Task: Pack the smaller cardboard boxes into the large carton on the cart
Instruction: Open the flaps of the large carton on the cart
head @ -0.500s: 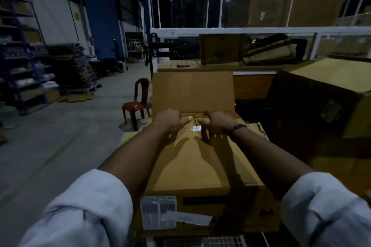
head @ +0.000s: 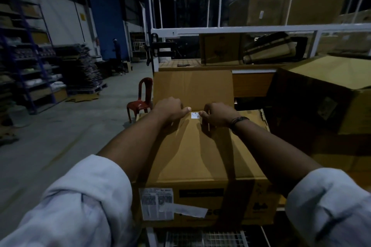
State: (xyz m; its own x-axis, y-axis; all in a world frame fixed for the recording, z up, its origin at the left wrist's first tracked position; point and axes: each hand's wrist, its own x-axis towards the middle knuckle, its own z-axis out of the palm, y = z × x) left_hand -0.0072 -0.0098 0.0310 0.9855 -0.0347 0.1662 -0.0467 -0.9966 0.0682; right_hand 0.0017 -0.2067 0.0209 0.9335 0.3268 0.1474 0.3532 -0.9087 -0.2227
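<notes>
Head view. Labels first: white printed label (head: 156, 203) stuck on the near face of the large carton (head: 200, 156), low left; dense print and code blocks, too small to read. A white paper strip (head: 183, 209) lies tilted across its lower right corner. Beside it is a black panel (head: 200, 193) with faint lettering, unreadable. Dark symbols at the face's lower right, also unreadable. Small white sticker (head: 194, 115) on the carton top at its far edge, with a mark I cannot make out.

Large carton sits on the cart, whose wire-mesh deck (head: 204, 238) shows just below it, dead centre and near. Near top flap lies flat; far flap (head: 192, 88) stands upright behind the hands. Contents hidden, so no smaller boxes can be seen inside.

Left hand (head: 170, 109) and right hand (head: 217, 114) are both at the far edge of the flat flap, either side of the sticker. Fingers curled down over that edge, gripping it; the thumbs point inward toward the sticker. Dark band (head: 239, 121) on the right wrist. Pale sleeves rolled up on both arms.

To the right, close by, is another big brown carton (head: 321, 90), tilted. Behind is a white metal rack (head: 241, 29) carrying more cartons (head: 287, 6). A red plastic chair (head: 140, 102) stands on the floor just left of the large carton. Far left there is blue shelving (head: 30, 56) and a dark stack on a pallet (head: 80, 70). A person (head: 117, 50) stands well off by the blue wall.
</notes>
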